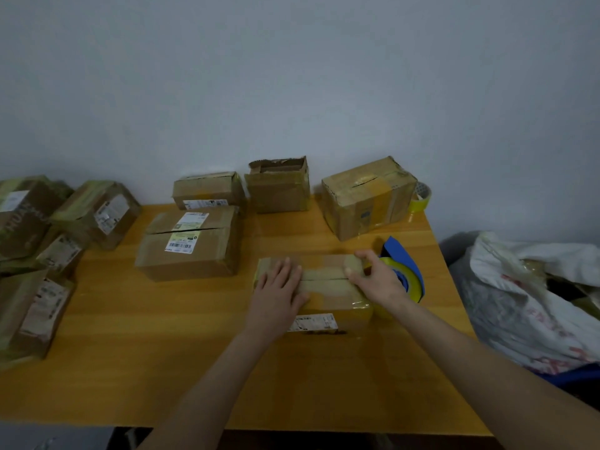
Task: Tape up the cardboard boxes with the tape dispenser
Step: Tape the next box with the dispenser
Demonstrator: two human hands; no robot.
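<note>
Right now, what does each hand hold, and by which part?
The right hand grips the tape dispenser beside its yellow roll, at the right end of the box. The left hand lies flat on it, holding nothing.

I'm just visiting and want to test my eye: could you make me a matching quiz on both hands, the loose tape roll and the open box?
Things:
1 left hand
2 right hand
3 loose tape roll
4 open box

Places or states:
A by the wall, top flaps torn
B grips the blue dispenser
C lies flat on the near box
D at the far right corner of the table

Pairs: 1-C, 2-B, 3-D, 4-A.
</note>
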